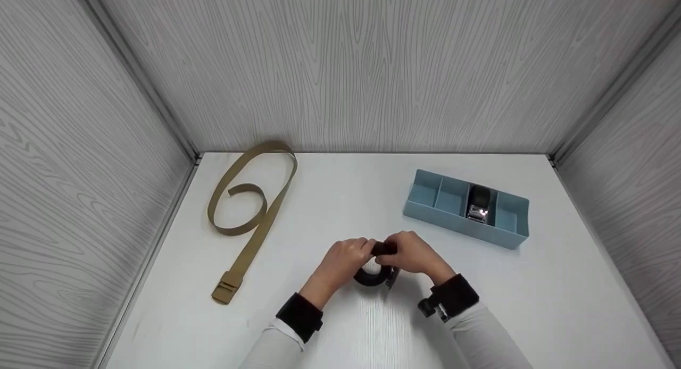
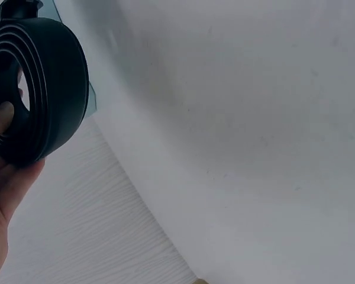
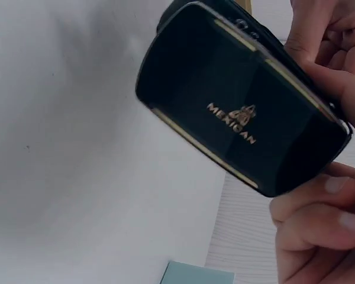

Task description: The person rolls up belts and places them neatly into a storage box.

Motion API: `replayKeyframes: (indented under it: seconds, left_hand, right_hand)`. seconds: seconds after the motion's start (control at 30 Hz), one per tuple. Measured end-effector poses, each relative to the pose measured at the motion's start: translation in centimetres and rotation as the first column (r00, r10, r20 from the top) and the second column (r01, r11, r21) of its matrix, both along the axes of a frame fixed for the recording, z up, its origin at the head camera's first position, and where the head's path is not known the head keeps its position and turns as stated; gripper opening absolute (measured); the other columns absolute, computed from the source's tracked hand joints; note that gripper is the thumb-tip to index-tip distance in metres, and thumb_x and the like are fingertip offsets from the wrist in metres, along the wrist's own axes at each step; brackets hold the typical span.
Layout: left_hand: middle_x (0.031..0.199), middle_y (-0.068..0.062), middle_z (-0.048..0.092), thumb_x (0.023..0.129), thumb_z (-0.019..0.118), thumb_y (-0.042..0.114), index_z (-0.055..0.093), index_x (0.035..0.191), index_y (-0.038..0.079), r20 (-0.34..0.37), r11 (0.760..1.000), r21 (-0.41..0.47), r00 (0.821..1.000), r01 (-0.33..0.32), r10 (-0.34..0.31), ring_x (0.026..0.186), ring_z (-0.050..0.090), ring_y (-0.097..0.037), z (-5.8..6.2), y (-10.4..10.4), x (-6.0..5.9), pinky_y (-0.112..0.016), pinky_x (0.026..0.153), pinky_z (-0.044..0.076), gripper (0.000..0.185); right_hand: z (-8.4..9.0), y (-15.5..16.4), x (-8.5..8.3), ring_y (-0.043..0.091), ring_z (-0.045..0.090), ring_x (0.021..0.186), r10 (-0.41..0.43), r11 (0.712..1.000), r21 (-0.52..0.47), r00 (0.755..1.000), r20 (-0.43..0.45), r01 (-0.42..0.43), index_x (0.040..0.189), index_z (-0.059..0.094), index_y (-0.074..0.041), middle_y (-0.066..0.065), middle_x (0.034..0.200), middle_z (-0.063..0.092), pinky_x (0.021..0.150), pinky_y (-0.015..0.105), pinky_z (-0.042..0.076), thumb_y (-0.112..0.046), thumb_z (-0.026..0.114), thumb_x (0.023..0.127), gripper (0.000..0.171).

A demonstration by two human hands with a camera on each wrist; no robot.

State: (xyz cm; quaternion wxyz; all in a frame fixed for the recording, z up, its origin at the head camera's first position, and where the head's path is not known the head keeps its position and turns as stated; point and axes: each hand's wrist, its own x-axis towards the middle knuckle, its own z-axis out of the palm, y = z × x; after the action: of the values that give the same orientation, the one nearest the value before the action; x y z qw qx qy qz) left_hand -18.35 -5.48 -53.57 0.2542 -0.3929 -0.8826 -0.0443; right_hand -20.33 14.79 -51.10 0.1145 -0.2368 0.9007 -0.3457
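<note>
2 hands, 3 belts, 1 tray w/ 4 slots. Black belt [image 1: 371, 276], rolled into a coil, sits btwn both hands, near side of tray [image 1: 511, 234]. Left hand [image 1: 343, 260] grips the coil; right hand [image 1: 412, 254] pinches its buckle [image 3: 242, 100]. 2nd rolled belt [image 1: 479, 202] in tray's 3rd slot from left. Tan belt [image 1: 250, 209] lies well left of tray

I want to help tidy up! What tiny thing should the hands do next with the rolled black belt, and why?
Probably lift the rolled black belt toward the blue tray. Both the left hand and the right hand already grip it, coiled tight with its buckle outside, and another rolled belt sits in one tray compartment beside bare ones.
</note>
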Motion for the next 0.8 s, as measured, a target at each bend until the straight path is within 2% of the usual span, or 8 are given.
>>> replayKeyframes:
  seconds: [0.1, 0.17, 0.23, 0.33, 0.4, 0.5, 0.63, 0.8]
  left_hand:
    - [0.091, -0.008, 0.07, 0.092, 0.07, 0.019, 0.068, 0.103, 0.002, 0.062, 0.996, 0.076, 0.998, -0.036, 0.031, 0.078, 0.069, -0.017, 0.2, 0.0, -0.2, -0.026, 0.065, 0.055, 0.02]
    - [0.092, -0.01, 0.071, 0.091, 0.071, 0.02, 0.067, 0.102, 0.001, 0.143, 0.989, 0.124, 0.988, -0.08, 0.062, 0.079, 0.07, -0.02, 0.1, -0.1, -0.3, -0.028, 0.067, 0.055, 0.022]
    - [0.09, -0.01, 0.071, 0.09, 0.072, 0.02, 0.068, 0.101, 0.001, 0.255, 0.975, 0.173, 0.963, -0.139, 0.092, 0.079, 0.07, -0.021, 0.1, -0.3, -0.4, -0.031, 0.067, 0.055, 0.023]
    - [0.085, -0.009, 0.07, 0.091, 0.071, 0.021, 0.068, 0.098, 0.002, 0.401, 0.948, 0.228, 0.909, -0.223, 0.117, 0.076, 0.068, -0.021, -0.1, -0.6, -0.6, -0.033, 0.065, 0.054, 0.02]
    - [0.082, -0.008, 0.069, 0.092, 0.07, 0.02, 0.067, 0.095, 0.003, 0.432, 0.939, 0.251, 0.895, -0.236, 0.11, 0.074, 0.067, -0.021, -0.3, -0.8, -0.7, -0.033, 0.063, 0.053, 0.018]
    - [0.08, -0.009, 0.068, 0.092, 0.069, 0.018, 0.066, 0.095, 0.001, 0.372, 0.948, 0.257, 0.925, -0.187, 0.081, 0.072, 0.068, -0.021, -0.5, -1.0, -0.7, -0.033, 0.061, 0.053, 0.017]
    - [0.088, -0.011, 0.07, 0.089, 0.071, 0.015, 0.066, 0.105, -0.003, 0.215, 0.964, 0.251, 0.976, -0.09, 0.035, 0.077, 0.07, -0.022, -0.5, -1.3, -0.5, -0.031, 0.064, 0.055, 0.024]
    - [0.1, -0.011, 0.07, 0.088, 0.073, 0.012, 0.065, 0.11, -0.003, 0.067, 0.974, 0.227, 0.998, -0.016, 0.001, 0.083, 0.071, -0.021, -0.2, -1.4, -0.7, -0.028, 0.067, 0.055, 0.028]
  right_hand:
    - [0.3, -0.1, 0.1, 0.009, 0.048, 0.054, -0.039, 0.999, -0.003, 0.999, -0.037, 0.039, 0.075, 0.066, -0.013, -0.007, 0.063, 0.056, 0.053, 0.03, 0.041, -0.025, 0.077, 0.079, 0.017]
    - [0.3, -0.2, 0.2, 0.009, 0.048, 0.054, -0.06, 0.998, -0.005, 0.997, -0.052, 0.06, 0.076, 0.067, -0.012, -0.007, 0.063, 0.056, 0.053, 0.03, 0.041, -0.025, 0.078, 0.079, 0.018]
    - [0.2, -0.2, 0.3, 0.01, 0.049, 0.055, -0.083, 0.997, -0.008, 0.995, -0.052, 0.082, 0.077, 0.067, -0.012, -0.007, 0.064, 0.056, 0.054, 0.031, 0.041, -0.025, 0.078, 0.079, 0.017]
    - [0.0, -0.4, 0.4, 0.011, 0.051, 0.056, -0.117, 0.993, -0.018, 0.992, -0.044, 0.117, 0.08, 0.069, -0.011, -0.006, 0.065, 0.058, 0.055, 0.031, 0.042, -0.025, 0.079, 0.079, 0.017]
    - [-0.2, -0.5, 0.5, 0.011, 0.052, 0.057, -0.129, 0.992, -0.023, 0.991, -0.044, 0.128, 0.082, 0.069, -0.01, -0.006, 0.066, 0.059, 0.055, 0.031, 0.043, -0.025, 0.079, 0.08, 0.018]
    - [-0.2, -0.4, 0.6, 0.009, 0.053, 0.058, -0.107, 0.994, -0.015, 0.993, -0.042, 0.107, 0.086, 0.069, -0.008, -0.005, 0.069, 0.06, 0.056, 0.03, 0.045, -0.028, 0.078, 0.081, 0.022]
    - [0.8, -0.1, 0.9, 0.008, 0.053, 0.059, -0.047, 0.998, 0.029, 0.998, -0.034, 0.048, 0.088, 0.069, -0.01, -0.008, 0.073, 0.063, 0.055, 0.03, 0.045, -0.037, 0.078, 0.081, 0.029]
    - [2.3, -0.2, 0.9, 0.009, 0.052, 0.061, -0.031, 0.993, 0.106, 0.992, -0.121, 0.044, 0.091, 0.073, -0.014, -0.01, 0.076, 0.065, 0.056, 0.032, 0.043, -0.045, 0.077, 0.081, 0.032]
